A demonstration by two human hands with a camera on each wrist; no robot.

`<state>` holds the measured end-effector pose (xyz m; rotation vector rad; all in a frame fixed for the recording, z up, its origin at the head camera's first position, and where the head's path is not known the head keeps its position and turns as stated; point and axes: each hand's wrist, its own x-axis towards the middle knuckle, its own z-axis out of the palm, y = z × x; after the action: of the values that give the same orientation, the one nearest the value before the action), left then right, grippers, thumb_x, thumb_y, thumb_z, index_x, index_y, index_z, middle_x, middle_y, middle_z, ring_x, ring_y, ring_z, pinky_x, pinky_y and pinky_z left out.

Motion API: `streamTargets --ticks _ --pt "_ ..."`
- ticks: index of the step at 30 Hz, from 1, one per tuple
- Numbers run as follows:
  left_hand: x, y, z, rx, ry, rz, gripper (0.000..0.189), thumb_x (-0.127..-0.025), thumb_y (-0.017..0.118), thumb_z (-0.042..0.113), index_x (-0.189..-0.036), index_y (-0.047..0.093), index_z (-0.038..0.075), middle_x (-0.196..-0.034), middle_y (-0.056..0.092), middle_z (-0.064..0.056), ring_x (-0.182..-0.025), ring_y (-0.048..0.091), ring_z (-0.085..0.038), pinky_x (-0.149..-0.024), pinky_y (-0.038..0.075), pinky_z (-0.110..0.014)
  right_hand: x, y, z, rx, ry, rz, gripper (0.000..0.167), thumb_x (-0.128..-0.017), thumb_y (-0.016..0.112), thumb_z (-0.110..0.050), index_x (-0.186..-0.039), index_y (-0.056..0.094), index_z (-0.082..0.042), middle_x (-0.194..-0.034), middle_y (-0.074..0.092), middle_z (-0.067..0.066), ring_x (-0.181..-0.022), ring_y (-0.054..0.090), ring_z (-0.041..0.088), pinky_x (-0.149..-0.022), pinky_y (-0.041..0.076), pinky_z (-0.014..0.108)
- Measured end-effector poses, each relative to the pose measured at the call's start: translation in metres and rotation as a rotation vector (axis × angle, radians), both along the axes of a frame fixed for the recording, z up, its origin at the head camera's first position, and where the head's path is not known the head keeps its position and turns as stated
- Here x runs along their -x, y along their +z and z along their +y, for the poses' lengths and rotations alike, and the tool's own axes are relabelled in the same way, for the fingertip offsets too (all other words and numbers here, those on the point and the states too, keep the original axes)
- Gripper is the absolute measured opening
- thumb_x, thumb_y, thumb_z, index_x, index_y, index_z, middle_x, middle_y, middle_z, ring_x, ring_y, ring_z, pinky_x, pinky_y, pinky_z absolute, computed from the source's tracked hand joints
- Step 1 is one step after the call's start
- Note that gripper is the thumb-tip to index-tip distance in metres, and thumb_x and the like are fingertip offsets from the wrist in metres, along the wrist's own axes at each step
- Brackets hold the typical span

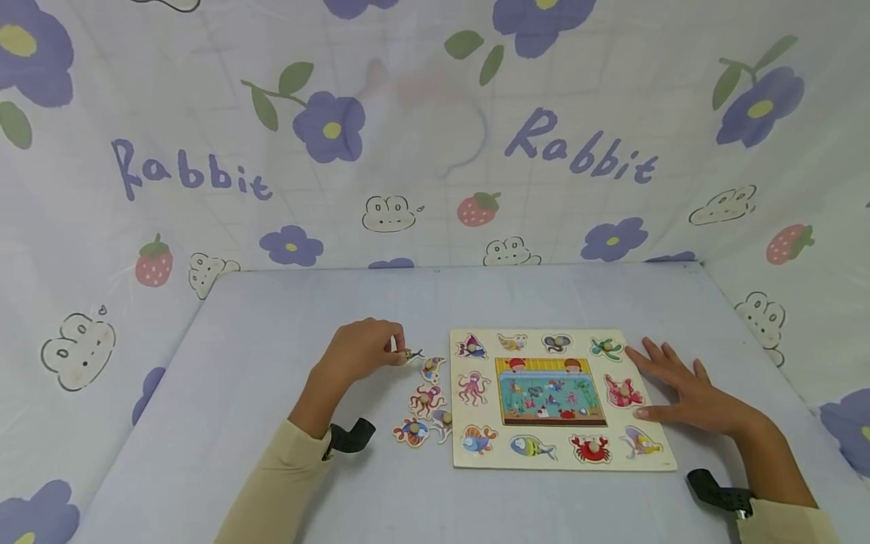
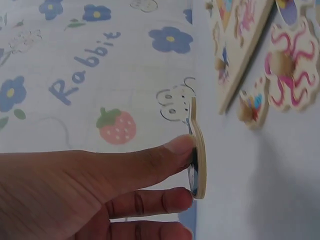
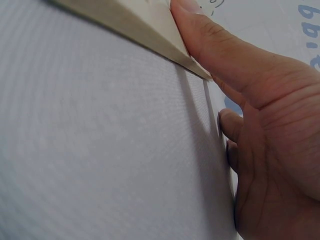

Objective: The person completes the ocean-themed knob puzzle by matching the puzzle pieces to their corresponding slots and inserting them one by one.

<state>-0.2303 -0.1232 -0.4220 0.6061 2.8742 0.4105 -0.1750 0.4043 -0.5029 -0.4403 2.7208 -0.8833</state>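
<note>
My left hand [image 1: 363, 349] pinches a thin wooden puzzle piece [image 2: 200, 160] by its picture side, between thumb and fingers. It is seen edge-on in the left wrist view, and only a tail-like tip shows in the head view. Just left of the puzzle board [image 1: 564, 461], an octopus piece [image 1: 426, 401], an orange-and-blue fish piece [image 1: 411, 432] and other knobbed pieces lie close together. My right hand [image 1: 700, 397] is spread at the board's right edge, thumb and index fingertip on its rim, the other fingers beyond it.
Knobbed pieces such as the red crab [image 1: 591, 449] and the pink piece [image 1: 623, 391] sit in the board. Its printed octopus [image 1: 472, 388] and striped fish [image 1: 533, 447] show no knobs. A patterned curtain [image 1: 435, 151] rises behind the white table [image 1: 272, 302].
</note>
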Motion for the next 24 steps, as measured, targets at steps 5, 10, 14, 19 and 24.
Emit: streamTargets --ticks 5,10,14,19,24 --pt "-0.013 0.012 0.012 -0.006 -0.041 0.047 0.013 -0.092 0.077 0.033 -0.092 0.067 0.024 -0.069 0.056 0.007 -0.064 0.050 -0.012 -0.057 0.039 -0.030 0.000 0.001 0.000 0.005 -0.003 -0.003 0.103 -0.083 0.079 -0.044 -0.163 0.019 -0.020 -0.167 -0.002 0.025 -0.149 -0.018 0.049 -0.104 -0.025 0.070" --pt "-0.027 0.023 0.024 -0.011 -0.088 0.083 0.013 -0.092 0.077 0.031 -0.093 0.067 0.023 -0.068 0.055 0.008 -0.062 0.049 -0.012 -0.056 0.040 -0.029 0.000 -0.001 0.000 0.004 -0.002 0.000 0.103 -0.082 0.079 -0.045 -0.163 0.020 -0.020 -0.167 -0.001 0.024 -0.149 -0.017 0.049 -0.104 -0.025 0.070" --pt "-0.034 0.025 0.034 0.002 -0.141 0.105 0.013 -0.092 0.076 0.032 -0.094 0.067 0.023 -0.069 0.054 0.010 -0.063 0.050 -0.010 -0.057 0.040 -0.028 0.001 -0.002 0.000 0.002 -0.001 0.004 0.103 -0.082 0.079 -0.044 -0.163 0.020 -0.019 -0.167 -0.001 0.024 -0.149 -0.017 0.050 -0.104 -0.025 0.071" --pt "-0.042 0.029 0.041 0.016 -0.176 0.120 0.013 -0.093 0.075 0.032 -0.096 0.067 0.023 -0.071 0.055 0.011 -0.065 0.051 -0.009 -0.059 0.042 -0.027 0.001 -0.002 0.000 0.000 -0.005 -0.001 0.103 -0.082 0.079 -0.044 -0.163 0.020 -0.020 -0.167 -0.001 0.024 -0.149 -0.017 0.050 -0.104 -0.024 0.071" --pt "-0.046 0.033 0.047 0.025 -0.197 0.136 0.013 -0.093 0.075 0.032 -0.098 0.068 0.021 -0.074 0.057 0.011 -0.067 0.052 -0.010 -0.059 0.043 -0.026 0.000 0.000 -0.002 0.004 -0.006 -0.003 0.103 -0.082 0.080 -0.044 -0.162 0.020 -0.018 -0.167 -0.002 0.025 -0.149 -0.018 0.050 -0.104 -0.024 0.071"
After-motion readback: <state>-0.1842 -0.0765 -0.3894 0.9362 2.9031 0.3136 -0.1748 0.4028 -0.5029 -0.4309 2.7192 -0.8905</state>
